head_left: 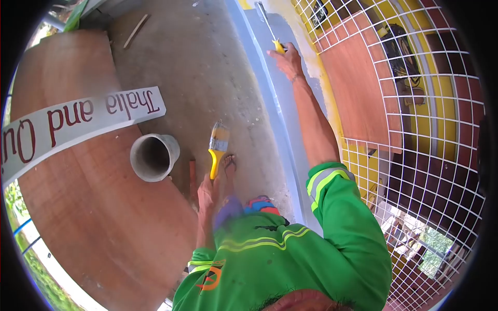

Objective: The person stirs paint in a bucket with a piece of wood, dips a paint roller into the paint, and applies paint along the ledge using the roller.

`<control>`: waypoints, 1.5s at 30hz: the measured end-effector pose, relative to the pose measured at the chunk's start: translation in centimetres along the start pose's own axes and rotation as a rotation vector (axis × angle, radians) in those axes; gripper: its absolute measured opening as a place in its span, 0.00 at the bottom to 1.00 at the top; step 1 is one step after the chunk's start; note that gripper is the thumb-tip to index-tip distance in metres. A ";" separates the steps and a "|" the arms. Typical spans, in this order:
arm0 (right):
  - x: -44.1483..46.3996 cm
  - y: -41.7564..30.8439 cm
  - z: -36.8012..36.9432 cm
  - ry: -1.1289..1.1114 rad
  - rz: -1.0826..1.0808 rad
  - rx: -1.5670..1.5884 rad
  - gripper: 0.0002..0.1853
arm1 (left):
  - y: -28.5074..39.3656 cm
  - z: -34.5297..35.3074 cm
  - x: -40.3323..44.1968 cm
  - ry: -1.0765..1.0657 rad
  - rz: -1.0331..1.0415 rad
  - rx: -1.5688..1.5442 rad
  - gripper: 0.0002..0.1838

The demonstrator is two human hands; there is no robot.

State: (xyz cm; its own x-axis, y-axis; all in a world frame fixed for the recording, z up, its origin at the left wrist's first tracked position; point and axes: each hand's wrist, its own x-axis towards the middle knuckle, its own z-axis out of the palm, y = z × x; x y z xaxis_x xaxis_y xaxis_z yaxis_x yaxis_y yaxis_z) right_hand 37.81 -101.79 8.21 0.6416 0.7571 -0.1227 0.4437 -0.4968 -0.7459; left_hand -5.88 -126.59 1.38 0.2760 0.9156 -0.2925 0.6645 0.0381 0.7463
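My left hand (207, 193) is closed round the yellow handle of a wide paintbrush (218, 144), whose bristles point up and away from me. On the right, my right hand (289, 61) grips the yellow handle of a paint roller (267, 25). The roller's metal rod reaches forward, and its head lies against the blue-grey painted wall ledge (282, 88). A lighter, uneven paint edge runs beside the yellow border under the white wire grid.
A brown wooden table (98, 217) at the left bears a grey cylindrical container (154, 157) and a lettered white sign (78, 124). White wire mesh (415, 129) stands on the right. A wooden stick (136, 31) lies on the concrete floor (181, 67).
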 end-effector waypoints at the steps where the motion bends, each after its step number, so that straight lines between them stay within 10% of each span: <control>1: -0.3 -1.5 -0.7 -0.120 0.084 0.307 0.26 | -0.2 0.1 -0.1 -0.008 -0.025 0.005 0.11; 8: 6.5 1.0 2.7 -0.321 0.391 0.916 0.17 | -1.1 0.1 -1.3 -0.051 -0.080 -0.005 0.12; 12: 4.5 4.4 1.3 -0.325 0.405 0.725 0.16 | -1.1 0.2 -2.3 -0.031 -0.116 -0.025 0.14; 28: -40.7 20.2 -16.8 -0.189 0.506 0.337 0.22 | 0.5 1.5 -7.7 -0.025 0.028 -0.119 0.17; 36: -66.1 24.9 -19.6 0.063 0.294 0.284 0.09 | -1.1 3.6 -15.6 -0.066 0.003 -0.106 0.18; 45: -64.1 25.2 -9.4 0.138 0.212 0.016 0.16 | -4.7 4.2 -18.1 0.033 0.039 -0.135 0.18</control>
State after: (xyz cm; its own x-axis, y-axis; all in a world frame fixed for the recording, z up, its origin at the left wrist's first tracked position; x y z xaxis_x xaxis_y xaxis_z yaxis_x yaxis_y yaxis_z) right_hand 13.78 -166.81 3.43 0.7989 0.5714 -0.1878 0.2809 -0.6306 -0.7235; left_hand -11.06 -145.07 0.63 0.2758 0.9299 -0.2434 0.5537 0.0533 0.8310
